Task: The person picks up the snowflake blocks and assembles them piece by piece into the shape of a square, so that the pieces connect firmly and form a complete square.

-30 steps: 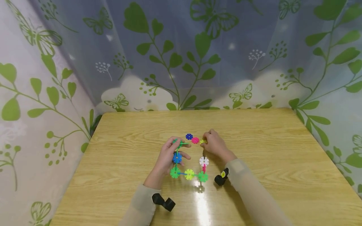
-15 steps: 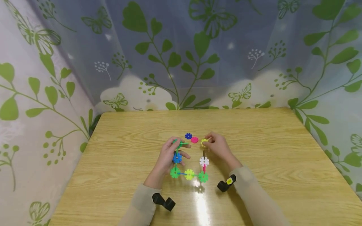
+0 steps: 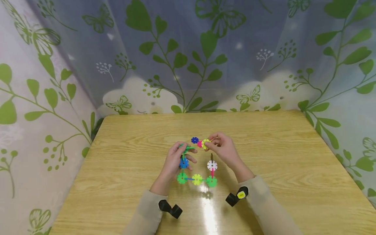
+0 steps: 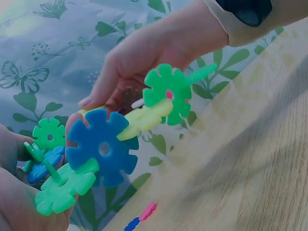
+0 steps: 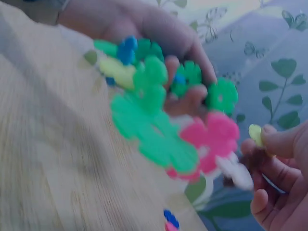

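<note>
While the left hand (image 3: 176, 160) grips the green disc (image 3: 185, 148) at the far-left corner of the snowflake-disc frame (image 3: 196, 179) on the desk (image 3: 279, 156), keep it steady; right hand (image 3: 224, 148) fingers pinch a yellow disc (image 3: 205, 143), so line its slot up squarely, near the loose blue disc (image 3: 195, 140).

Wooden table (image 3: 279, 169): blue disc (image 3: 194, 140), pink disc (image 3: 199, 144).
</note>
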A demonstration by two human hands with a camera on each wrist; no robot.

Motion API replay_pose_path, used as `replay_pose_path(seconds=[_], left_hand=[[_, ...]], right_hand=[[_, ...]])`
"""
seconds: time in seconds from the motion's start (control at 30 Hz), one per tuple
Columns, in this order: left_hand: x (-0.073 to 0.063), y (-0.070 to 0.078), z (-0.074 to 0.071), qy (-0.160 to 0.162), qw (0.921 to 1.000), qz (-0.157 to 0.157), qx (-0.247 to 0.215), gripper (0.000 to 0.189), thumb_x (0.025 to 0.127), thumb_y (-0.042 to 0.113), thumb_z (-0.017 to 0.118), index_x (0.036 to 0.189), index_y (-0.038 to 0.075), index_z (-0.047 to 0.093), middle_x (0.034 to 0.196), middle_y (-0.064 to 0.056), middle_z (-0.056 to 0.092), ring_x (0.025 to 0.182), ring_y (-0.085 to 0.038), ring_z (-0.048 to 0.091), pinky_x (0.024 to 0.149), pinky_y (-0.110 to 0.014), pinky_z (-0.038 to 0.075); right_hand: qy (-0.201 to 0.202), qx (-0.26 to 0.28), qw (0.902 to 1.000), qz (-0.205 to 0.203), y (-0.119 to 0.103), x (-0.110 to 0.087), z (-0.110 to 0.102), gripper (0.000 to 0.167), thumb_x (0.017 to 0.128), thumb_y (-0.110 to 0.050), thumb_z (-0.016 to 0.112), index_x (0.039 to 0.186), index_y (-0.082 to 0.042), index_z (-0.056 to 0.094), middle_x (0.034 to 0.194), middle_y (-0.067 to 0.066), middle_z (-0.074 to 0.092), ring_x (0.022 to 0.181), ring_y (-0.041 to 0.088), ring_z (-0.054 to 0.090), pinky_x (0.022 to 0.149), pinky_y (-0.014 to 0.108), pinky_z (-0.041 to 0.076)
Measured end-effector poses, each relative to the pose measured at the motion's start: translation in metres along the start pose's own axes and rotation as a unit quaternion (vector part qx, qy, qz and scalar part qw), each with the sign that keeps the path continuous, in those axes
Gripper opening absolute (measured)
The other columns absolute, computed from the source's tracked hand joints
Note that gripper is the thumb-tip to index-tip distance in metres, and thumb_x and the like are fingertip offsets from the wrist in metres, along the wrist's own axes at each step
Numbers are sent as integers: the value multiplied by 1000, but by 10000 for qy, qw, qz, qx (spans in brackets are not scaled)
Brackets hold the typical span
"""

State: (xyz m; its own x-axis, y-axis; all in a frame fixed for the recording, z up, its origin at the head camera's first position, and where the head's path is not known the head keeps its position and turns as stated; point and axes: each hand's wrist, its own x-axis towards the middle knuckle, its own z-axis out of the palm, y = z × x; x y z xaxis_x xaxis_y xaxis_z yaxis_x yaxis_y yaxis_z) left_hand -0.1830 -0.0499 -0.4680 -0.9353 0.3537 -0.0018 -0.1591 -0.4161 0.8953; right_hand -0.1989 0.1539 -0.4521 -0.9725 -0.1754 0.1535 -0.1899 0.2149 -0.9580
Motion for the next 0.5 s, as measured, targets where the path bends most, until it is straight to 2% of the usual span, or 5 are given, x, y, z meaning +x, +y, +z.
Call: replay_pose_path(seconds=[0.07,0.27,0.37,0.43,0.5], left_hand=[[0,1,1,6,10000,-2,9,28,102,25,38,105,-2,44,101,-24,56,61,-18,64,41,-26,53],[0,1,3,82,9999,-63,96,33,102,25,38,111,-7,40,102,-25,56,61,-18,63,42,-26,53],[1,1,5,187,9996,-98,166,31,102,25,38,110,-5,42,104,-24,55,62,-18,63,42,-27,54],[1,0,6,241,9993,-112,259,29,102,25,37,109,-3,42,105,-22,55,63,-18,63,43,-27,54],[1,0,7,270,9987,-136,403,28,102,26,36,108,-1,41,106,-17,54,64,-17,63,43,-27,54]], right_hand=[[-87,139,9999,-29,-5,-1,4,21,88,-13,66,101,1,57,75,14,68,69,22,64,61,33,52],[-197,190,9996,26,-11,-2,14,15,88,-9,65,98,0,59,72,11,67,66,21,65,44,22,35],[-204,233,9995,73,-11,-1,17,14,87,-8,66,97,0,60,71,12,67,66,25,65,49,23,45],[-253,315,9992,56,-11,-1,18,14,87,-7,66,95,1,59,71,13,67,68,30,66,60,31,55],[-322,388,9987,6,-11,-2,19,13,86,-5,66,92,3,58,72,15,67,69,34,65,71,40,57]])
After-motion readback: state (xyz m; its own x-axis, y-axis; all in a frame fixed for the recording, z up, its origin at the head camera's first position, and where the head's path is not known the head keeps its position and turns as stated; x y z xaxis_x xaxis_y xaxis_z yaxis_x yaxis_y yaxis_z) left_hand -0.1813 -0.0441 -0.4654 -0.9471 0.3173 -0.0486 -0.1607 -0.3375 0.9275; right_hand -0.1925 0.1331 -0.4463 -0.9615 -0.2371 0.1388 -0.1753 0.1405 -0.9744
